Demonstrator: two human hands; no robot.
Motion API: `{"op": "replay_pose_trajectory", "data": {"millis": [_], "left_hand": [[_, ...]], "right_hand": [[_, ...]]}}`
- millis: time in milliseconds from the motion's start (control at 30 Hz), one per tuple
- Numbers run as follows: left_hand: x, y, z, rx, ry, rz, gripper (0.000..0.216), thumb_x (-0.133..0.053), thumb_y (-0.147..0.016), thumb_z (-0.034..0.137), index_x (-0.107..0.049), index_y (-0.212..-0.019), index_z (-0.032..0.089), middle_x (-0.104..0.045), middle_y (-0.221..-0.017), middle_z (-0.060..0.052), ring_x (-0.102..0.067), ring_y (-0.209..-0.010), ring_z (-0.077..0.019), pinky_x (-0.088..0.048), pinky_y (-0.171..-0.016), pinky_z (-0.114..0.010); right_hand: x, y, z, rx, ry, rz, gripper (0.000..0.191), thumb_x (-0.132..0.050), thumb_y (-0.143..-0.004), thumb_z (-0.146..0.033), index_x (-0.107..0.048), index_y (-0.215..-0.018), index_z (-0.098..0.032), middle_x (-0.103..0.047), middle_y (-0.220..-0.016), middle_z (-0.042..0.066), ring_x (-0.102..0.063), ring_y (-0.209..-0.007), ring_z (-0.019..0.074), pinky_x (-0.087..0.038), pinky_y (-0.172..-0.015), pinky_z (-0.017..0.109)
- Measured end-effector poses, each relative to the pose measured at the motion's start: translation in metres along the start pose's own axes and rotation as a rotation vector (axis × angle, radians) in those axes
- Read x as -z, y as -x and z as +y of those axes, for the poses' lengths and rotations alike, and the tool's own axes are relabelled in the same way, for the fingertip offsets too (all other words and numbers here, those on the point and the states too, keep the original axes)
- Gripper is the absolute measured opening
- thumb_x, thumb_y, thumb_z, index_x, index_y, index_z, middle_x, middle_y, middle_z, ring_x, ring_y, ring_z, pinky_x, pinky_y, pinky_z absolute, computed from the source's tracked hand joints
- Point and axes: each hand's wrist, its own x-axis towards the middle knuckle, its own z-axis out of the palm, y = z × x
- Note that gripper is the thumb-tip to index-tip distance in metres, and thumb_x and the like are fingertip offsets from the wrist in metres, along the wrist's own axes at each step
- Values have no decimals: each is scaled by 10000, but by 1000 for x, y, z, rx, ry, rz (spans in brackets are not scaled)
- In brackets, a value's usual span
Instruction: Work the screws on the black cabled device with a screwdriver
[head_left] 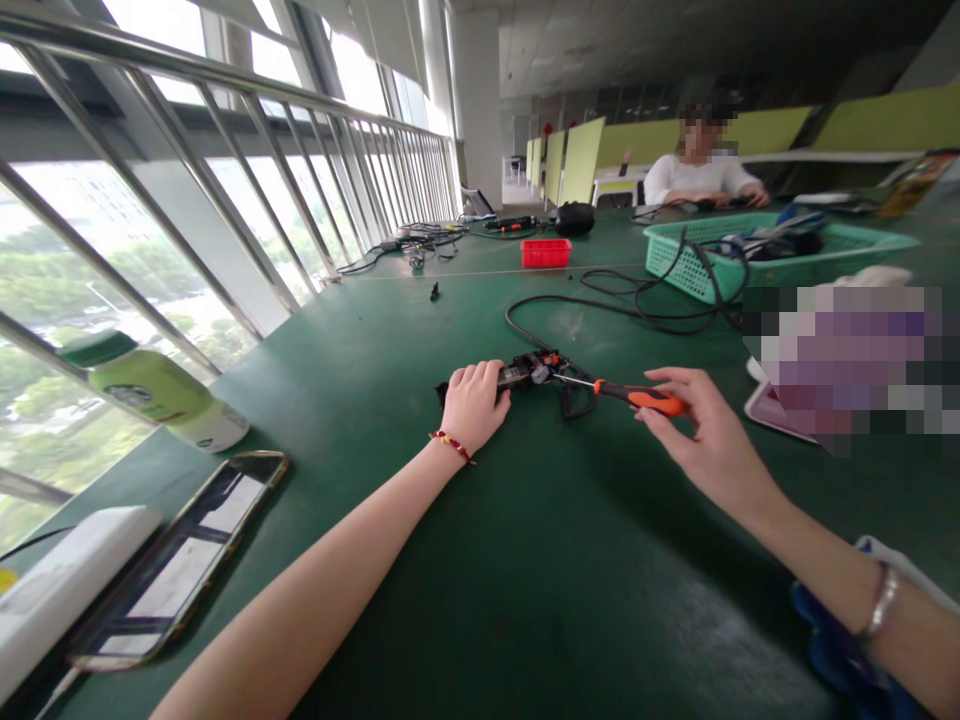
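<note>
On the green table lies a black device [517, 374] with its inner parts exposed at the right end and a black cable attached. My left hand [475, 400] is closed over the device's left part and presses it against the table. In my right hand [701, 425] is a screwdriver [630, 394] with an orange and black handle, held near the handle's end between thumb and fingers. The screwdriver's shaft points left, and its tip meets the exposed end of the device. What exactly the tip touches is too small to make out.
A red box [545, 253] and a teal basket [697, 272] with cables stand farther back. A bottle [161, 390], a phone [187, 560] and a white block [82, 575] are at the left. Another person [697, 175] sits across the table. A small black piece [434, 291] lies beyond my left hand.
</note>
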Motion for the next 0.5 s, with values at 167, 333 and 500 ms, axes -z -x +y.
{"op": "replay_pose_trajectory", "data": {"millis": [167,333,500], "left_hand": [[0,0,0,-1,-1,3,278,-462,-837,247,-495,-1103,174,-620,-1033,-64,-546,-967,-238,-390,-889,-377],[0,0,0,-5,7,16,279,-469,-831,250,-500,-1098,173,-622,-1033,-58,-550,-969,-237,-390,-890,-373],[1,0,0,0,16,6,274,-469,-829,246,-499,-1093,177,-621,-1035,-61,-552,-968,-235,-394,-887,-375]], "right_hand": [[2,1,-5,-82,-2,-116,363,-440,-869,-459,-560,-1078,-188,-618,-594,4,-588,-566,160,-437,-537,275],[2,1,-6,-25,51,-37,365,-505,-839,-408,-574,-1136,-209,-674,-858,50,-605,-646,158,-424,-532,263],[2,1,-6,23,48,7,379,-562,-803,-367,-571,-1145,-204,-657,-983,73,-637,-772,187,-468,-610,278]]}}
